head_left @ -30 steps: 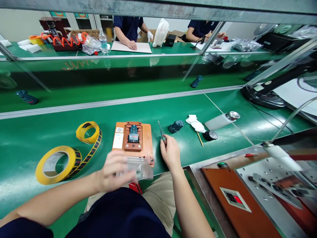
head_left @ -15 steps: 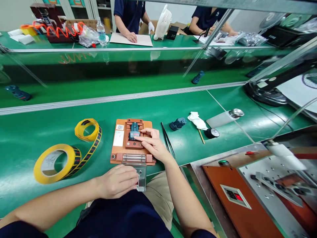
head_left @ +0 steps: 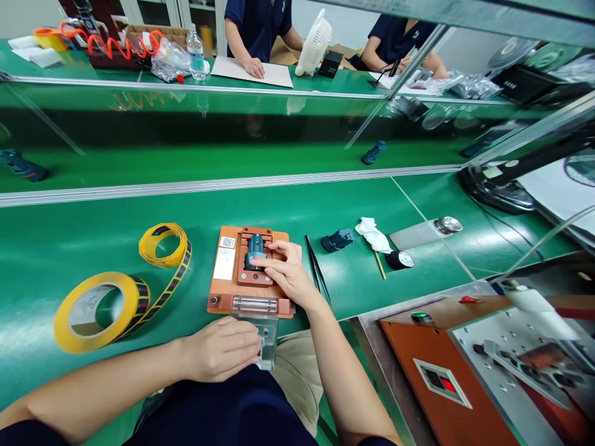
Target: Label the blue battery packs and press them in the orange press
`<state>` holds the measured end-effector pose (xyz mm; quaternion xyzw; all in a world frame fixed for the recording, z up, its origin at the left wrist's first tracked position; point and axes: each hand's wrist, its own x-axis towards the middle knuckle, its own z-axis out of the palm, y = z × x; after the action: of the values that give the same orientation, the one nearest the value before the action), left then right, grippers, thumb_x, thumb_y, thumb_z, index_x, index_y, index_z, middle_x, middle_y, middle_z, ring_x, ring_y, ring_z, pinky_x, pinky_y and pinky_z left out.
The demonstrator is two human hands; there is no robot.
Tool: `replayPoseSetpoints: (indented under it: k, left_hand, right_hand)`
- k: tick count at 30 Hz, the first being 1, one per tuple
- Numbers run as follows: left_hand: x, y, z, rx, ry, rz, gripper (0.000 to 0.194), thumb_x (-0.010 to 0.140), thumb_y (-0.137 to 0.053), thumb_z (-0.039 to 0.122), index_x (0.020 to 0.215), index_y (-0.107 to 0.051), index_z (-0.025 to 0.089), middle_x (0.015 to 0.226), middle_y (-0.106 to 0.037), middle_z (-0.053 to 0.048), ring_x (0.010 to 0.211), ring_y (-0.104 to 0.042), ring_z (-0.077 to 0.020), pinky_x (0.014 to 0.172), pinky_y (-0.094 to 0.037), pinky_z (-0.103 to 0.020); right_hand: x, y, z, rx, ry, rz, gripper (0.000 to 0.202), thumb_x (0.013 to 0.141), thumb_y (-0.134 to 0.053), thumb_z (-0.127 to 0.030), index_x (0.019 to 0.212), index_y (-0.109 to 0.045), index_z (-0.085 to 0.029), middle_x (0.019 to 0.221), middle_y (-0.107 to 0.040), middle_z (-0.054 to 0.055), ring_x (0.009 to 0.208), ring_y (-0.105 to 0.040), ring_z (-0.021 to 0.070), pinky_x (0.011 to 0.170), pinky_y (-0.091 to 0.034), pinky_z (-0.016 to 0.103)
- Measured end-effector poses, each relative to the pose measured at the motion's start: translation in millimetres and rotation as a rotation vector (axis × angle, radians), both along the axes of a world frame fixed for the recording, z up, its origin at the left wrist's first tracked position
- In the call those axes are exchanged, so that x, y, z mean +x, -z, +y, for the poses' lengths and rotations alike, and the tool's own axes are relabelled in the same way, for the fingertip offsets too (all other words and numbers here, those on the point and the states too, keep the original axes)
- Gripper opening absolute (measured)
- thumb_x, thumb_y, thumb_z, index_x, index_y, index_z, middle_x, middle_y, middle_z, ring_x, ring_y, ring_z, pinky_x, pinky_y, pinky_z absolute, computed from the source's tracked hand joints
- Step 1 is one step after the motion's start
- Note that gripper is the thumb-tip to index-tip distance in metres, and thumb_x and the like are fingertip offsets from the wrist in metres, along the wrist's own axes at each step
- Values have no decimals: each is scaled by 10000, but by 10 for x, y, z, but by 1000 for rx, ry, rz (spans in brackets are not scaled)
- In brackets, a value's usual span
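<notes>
An orange-brown fixture (head_left: 225,288) lies on the green table, with a dark blue tool part (head_left: 255,246) seated in its raised block. My right hand (head_left: 286,266) reaches in from the right, index finger on the part's lower end and the other fingers beside it. Below the fixture, my left hand (head_left: 227,348) has its fingers together over the left side of the hinged clear cover (head_left: 268,341), which hangs folded toward me; what lies under those fingers is hidden. Left of the fixture sit a large yellow label roll (head_left: 69,328) and a smaller yellow coil (head_left: 151,244).
Right of the fixture are black tweezers (head_left: 317,269), another dark blue part (head_left: 338,240), a white cloth (head_left: 372,234), a round gauge (head_left: 400,259) and a bottle (head_left: 416,235). A machine (head_left: 455,396) stands at the right. People work beyond the clear partition.
My right index finger has shifted slightly on the blue part, uncovering its lower body differently. The left hand stays by the cover. The whole view has moved a little.
</notes>
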<state>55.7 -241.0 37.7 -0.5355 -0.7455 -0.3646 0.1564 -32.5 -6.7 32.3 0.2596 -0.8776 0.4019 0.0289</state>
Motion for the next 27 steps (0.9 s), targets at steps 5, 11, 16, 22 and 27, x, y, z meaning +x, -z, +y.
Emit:
replayPoseSetpoints:
  k: [5,11,16,22,27]
  left_hand:
    - [-6,42,-9,8,1,8,263,896,-634,112,1156,-674,119,977,-781,-114,972,-729,-236,802,-595,-319]
    - [13,-17,-6,55,42,24,325,890,-648,131,1215,-641,116,991,-768,-123,965,-720,-240,825,-606,-349]
    - [-287,-391,71,316,-447,-87,378,892,-658,124,1248,-653,250,1165,-718,-87,1126,-659,-237,972,-545,-411]
    - [-859,-811,326,662,-340,-1135,514,840,-752,481,1252,-673,183,1239,-702,-156,1086,-691,-276,888,-583,-381]
    - [-799,-939,547,779,-183,-1199,402,781,-832,404,1094,-749,166,1170,-736,-131,1042,-696,-232,885,-564,-302]
  right_hand:
    - [-130,-37,-82,-47,125,-26,327,1046,-440,-348,1245,-697,-309,1214,-496,84,1213,-450,249,1087,-389,467]
    - [-76,-278,-269,132,259,-76,455,703,-842,-503,916,-583,-195,1027,-578,79,1030,-533,289,883,-492,435]
    - [123,-578,-338,21,302,-79,429,756,-805,-387,1056,-556,-209,1080,-671,77,1012,-631,280,891,-498,433]
    - [460,-816,-235,-192,235,7,484,755,-813,-332,1163,-576,-229,1216,-670,86,1144,-619,283,1005,-465,441]
    - [614,-816,-151,-528,212,-353,344,912,-635,-514,1095,-554,-235,949,-672,20,751,-637,174,691,-515,310]
